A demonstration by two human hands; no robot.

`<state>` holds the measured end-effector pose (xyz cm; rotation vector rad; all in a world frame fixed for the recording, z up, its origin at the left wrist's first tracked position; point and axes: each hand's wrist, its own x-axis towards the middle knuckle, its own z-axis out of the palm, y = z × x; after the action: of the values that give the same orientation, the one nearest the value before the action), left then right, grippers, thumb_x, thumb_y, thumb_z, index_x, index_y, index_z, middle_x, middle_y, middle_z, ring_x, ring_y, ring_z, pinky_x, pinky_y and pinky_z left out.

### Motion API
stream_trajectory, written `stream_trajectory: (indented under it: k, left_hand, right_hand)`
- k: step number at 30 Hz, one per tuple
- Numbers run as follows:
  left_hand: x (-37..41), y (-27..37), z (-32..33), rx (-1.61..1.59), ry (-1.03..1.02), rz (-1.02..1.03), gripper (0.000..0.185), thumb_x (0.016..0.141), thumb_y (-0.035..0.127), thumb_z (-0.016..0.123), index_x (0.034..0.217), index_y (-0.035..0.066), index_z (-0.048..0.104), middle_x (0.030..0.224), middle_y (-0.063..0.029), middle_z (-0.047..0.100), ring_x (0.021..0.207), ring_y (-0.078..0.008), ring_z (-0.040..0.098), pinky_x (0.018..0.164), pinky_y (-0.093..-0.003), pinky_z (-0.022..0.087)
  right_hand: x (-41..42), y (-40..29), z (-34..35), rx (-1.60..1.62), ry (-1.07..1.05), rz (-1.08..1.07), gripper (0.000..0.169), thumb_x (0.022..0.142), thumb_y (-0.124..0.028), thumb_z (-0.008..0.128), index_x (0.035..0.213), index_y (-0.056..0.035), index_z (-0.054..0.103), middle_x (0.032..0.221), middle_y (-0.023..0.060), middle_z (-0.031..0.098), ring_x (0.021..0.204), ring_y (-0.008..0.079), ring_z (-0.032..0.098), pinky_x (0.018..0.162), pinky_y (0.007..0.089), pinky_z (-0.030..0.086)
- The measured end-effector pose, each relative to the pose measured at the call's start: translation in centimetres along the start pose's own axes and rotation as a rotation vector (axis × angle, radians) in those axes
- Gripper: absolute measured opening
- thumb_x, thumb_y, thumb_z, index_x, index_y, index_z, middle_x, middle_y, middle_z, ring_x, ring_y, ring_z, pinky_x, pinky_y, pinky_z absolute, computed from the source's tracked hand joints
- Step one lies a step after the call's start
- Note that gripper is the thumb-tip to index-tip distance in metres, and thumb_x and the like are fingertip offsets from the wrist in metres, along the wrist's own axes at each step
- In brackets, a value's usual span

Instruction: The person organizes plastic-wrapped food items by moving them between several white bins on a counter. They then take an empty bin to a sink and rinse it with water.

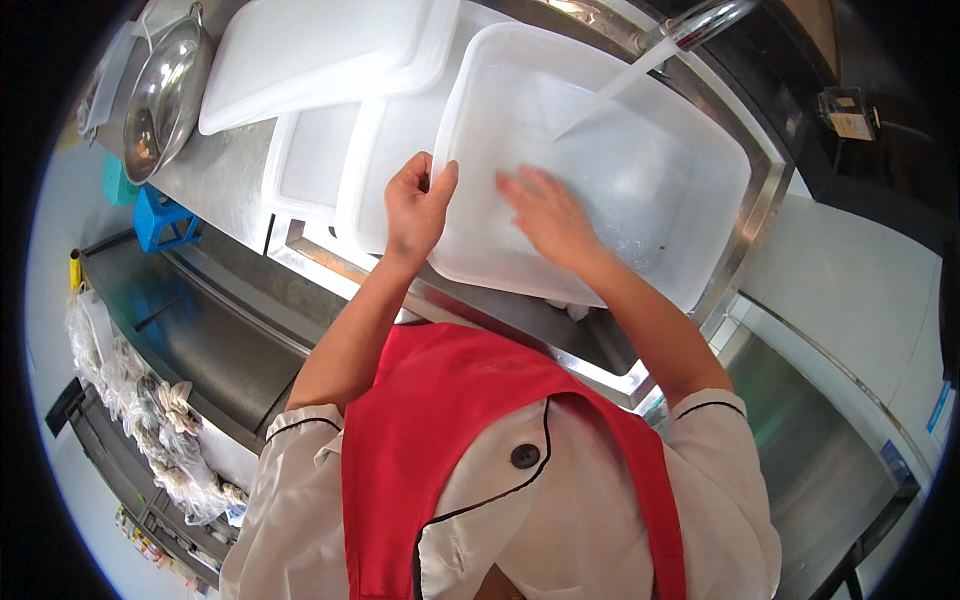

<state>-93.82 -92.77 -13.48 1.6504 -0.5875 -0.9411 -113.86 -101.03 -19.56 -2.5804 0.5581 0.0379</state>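
Observation:
A large white translucent plastic tub (697,187) sits in the metal sink (772,180), leaning over its left part. Gripping the tub's left rim is my left hand (420,206), with the thumb on the inner side. My right hand (547,217) is inside the tub, blurred, fingers spread and holding nothing; whether it touches the bottom I cannot tell. From the chrome faucet (709,26) at the top, a stream of water (619,86) falls into the tub. A small dark speck (662,247) lies near the tub's lower right.
More white plastic tubs or lids (315,52) are stacked left of the sink on the steel counter (217,161). A steel bowl (166,101) leans at the far left. Below it stands a blue plastic stool (161,221). Plastic bags (161,427) lie along a steel table.

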Motion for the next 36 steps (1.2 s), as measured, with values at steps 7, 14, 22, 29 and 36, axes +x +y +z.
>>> stream_trajectory:
  k: [7,14,22,29,36]
  left_hand:
    - [1.1,-1.1,-0.3,0.007,-0.004,-0.013,0.026,0.093,0.015,0.064,0.072,0.004,0.053,0.065,0.0072,0.045,0.062,-0.0023,0.037,0.054,-0.0228,0.032]
    - [0.9,-2.0,-0.1,0.02,0.024,-0.077,0.027,0.092,0.017,0.064,0.071,0.004,0.053,0.064,0.007,0.045,0.062,-0.0027,0.036,0.054,-0.0236,0.032]
    - [2.2,-1.8,-0.5,0.029,-0.035,-0.085,0.027,0.094,0.02,0.064,0.074,0.003,0.055,0.065,0.0065,0.046,0.062,-0.0023,0.037,0.053,-0.0231,0.033]
    - [1.8,-3.2,1.1,0.006,-0.035,-0.074,0.04,0.096,0.025,0.065,0.067,0.006,0.045,0.063,0.0088,0.036,0.06,-0.0024,0.028,0.05,-0.0251,0.025]
    - [1.5,-4.5,1.9,0.031,-0.012,-0.063,0.048,0.097,0.031,0.066,0.064,0.007,0.039,0.062,0.0083,0.031,0.06,-0.0039,0.027,0.049,-0.027,0.023]
  right_hand:
    - [3.1,-1.1,1.7,-0.1,-0.011,-0.287,0.054,0.091,-0.009,0.048,0.144,-0.0208,0.049,0.153,-0.0014,0.042,0.143,0.0302,0.034,0.117,0.0402,0.032]
    - [0.6,-0.3,0.8,0.018,-0.265,-0.19,0.041,0.094,-0.017,0.046,0.133,-0.0225,0.058,0.149,-0.0017,0.046,0.141,0.0299,0.037,0.115,0.0405,0.035]
    - [-3.0,10.8,-2.5,-0.197,0.102,0.1,0.044,0.095,-0.024,0.055,0.139,-0.019,0.052,0.15,0.0088,0.042,0.14,0.0337,0.035,0.112,0.0456,0.035]
    - [3.8,9.7,2.7,-0.209,0.607,0.57,0.057,0.093,-0.031,0.063,0.144,-0.0121,0.045,0.156,0.012,0.033,0.145,0.0368,0.026,0.119,0.0454,0.026]
    - [7.5,3.6,1.2,-0.072,0.138,0.062,0.07,0.092,-0.035,0.063,0.15,-0.0081,0.035,0.158,0.0054,0.032,0.148,0.0252,0.024,0.123,0.0394,0.019]
